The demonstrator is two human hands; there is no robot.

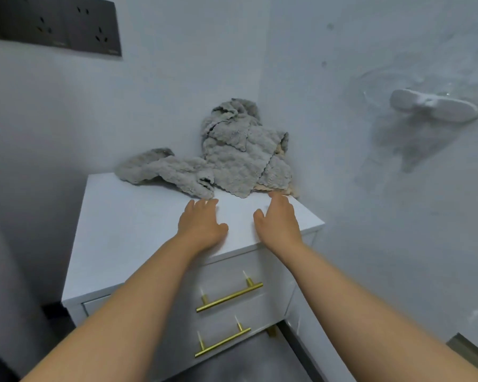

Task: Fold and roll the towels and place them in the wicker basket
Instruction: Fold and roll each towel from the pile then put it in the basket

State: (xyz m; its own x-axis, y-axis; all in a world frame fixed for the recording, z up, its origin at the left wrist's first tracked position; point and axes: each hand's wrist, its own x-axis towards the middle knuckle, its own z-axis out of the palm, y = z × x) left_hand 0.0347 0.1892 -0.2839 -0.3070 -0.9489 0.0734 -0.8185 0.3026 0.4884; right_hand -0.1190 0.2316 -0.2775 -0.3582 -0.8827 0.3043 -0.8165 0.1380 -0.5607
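Observation:
Grey fluffy towels (232, 158) lie crumpled in a heap at the back of a white cabinet top (127, 230), piled up against the wall corner. A tan object (290, 190), possibly a basket edge, peeks out under the heap at its right; the towels hide most of it. My left hand (200, 226) rests flat on the cabinet top, fingers spread, fingertips just short of the towels' front edge. My right hand (280, 219) is also flat and open, its fingertips touching the heap's lower right edge. Neither hand holds anything.
The cabinet has two drawers with gold bar handles (229, 297). A dark socket panel (53, 26) is on the left wall. A white hook (433, 106) sticks out from the right wall. Walls close in behind and right of the cabinet.

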